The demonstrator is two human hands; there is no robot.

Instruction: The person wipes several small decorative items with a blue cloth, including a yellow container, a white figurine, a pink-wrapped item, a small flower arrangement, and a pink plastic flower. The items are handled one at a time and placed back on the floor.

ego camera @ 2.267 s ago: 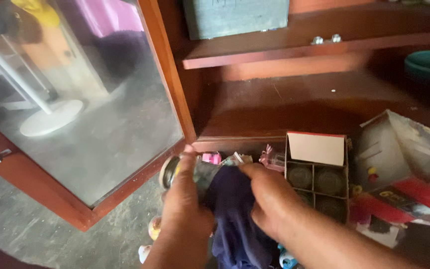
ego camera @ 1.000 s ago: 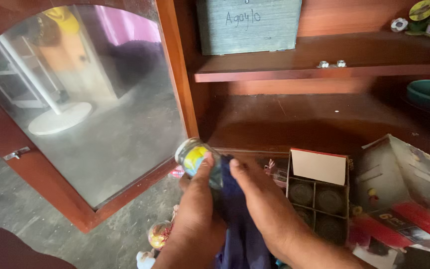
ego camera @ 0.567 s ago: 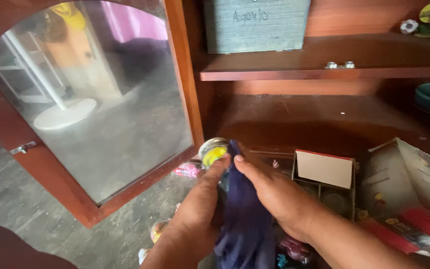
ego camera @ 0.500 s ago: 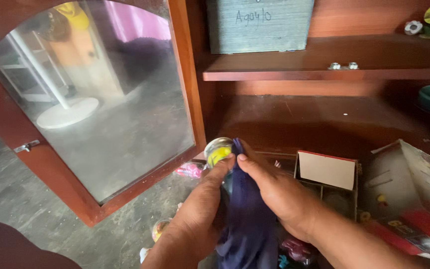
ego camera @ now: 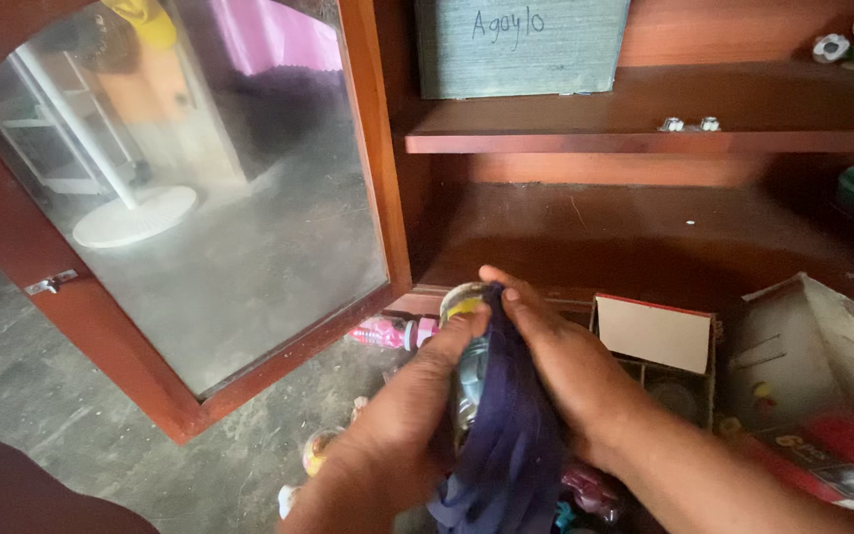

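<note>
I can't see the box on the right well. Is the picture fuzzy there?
Head view: yes, the red and white box at the right edge is smeared by motion blur; the hands, the glass jar and the shelf look sharper; the cabinet door glass shows hazy reflections.

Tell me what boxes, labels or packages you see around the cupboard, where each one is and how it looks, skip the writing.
Grey box: top shelf, rectangular, handwriting on its front.
Divided carton: right of the right hand, open, red-edged pale flap, round lids inside.
Torn carton: far right, tilted, white and red.
Jar label: yellow, on the glass jar in the left hand.
</note>
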